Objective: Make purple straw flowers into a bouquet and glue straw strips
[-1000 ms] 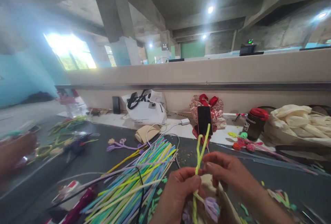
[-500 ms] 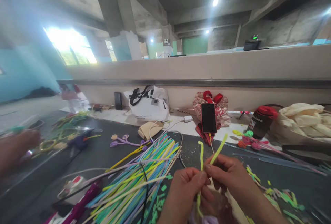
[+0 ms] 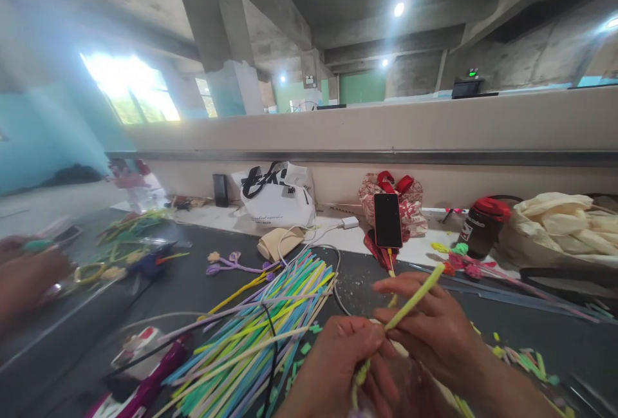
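My left hand [image 3: 345, 347] is closed, with thumb and forefinger pinching a yellow pipe cleaner [image 3: 416, 295]. The free end of the stem slants up to the right, and a twisted yellow part hangs under the left fingers. Alongside, my right hand [image 3: 434, 324] has its fingers stretched out, and the stem crosses in front of them. Whether the right thumb presses on it is hard to see. A blurred purple bit shows below the left hand at the bottom edge. Left of my hands lies a pile of coloured pipe cleaners [image 3: 261, 334].
A magenta-handled tool [image 3: 154, 379] lies at lower left, and a black cable crosses the pile. Behind my hands a phone [image 3: 387, 219] leans on a patterned bag. Cut pipe-cleaner pieces [image 3: 528, 360] are scattered at right, near a dark bottle [image 3: 484, 228]. Another person's hand [image 3: 36, 279] is at far left.
My right hand has gone from pinching the stem to stretched fingers. The stem's slanting end has moved right, and the second upright yellow end no longer shows clearly. The left hand keeps its pinch.
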`<state>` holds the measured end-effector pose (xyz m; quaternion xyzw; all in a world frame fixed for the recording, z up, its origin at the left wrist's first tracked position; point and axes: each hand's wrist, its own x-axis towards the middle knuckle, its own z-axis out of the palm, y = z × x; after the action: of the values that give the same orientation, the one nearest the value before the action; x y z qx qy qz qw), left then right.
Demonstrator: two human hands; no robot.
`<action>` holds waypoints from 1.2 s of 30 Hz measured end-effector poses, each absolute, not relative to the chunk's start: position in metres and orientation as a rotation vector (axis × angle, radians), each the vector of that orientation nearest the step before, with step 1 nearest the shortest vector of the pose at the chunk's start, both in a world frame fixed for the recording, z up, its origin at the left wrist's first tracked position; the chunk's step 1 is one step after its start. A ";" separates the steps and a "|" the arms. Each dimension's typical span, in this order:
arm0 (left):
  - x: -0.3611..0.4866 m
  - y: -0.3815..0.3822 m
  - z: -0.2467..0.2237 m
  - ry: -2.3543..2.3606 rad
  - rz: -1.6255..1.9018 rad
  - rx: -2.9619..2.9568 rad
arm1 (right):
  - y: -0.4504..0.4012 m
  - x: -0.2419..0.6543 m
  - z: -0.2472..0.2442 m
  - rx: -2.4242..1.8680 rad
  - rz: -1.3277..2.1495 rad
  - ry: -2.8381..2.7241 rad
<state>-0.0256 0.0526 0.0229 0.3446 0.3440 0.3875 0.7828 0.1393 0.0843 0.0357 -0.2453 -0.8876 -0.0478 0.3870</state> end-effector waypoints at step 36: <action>-0.034 0.059 0.020 0.751 0.787 0.890 | 0.067 0.138 0.047 -0.791 -0.110 -2.306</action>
<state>-0.0343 0.0595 0.0197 0.4094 0.3454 0.3618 0.7630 0.1383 0.0668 0.0473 -0.3043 -0.8875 -0.0424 0.3434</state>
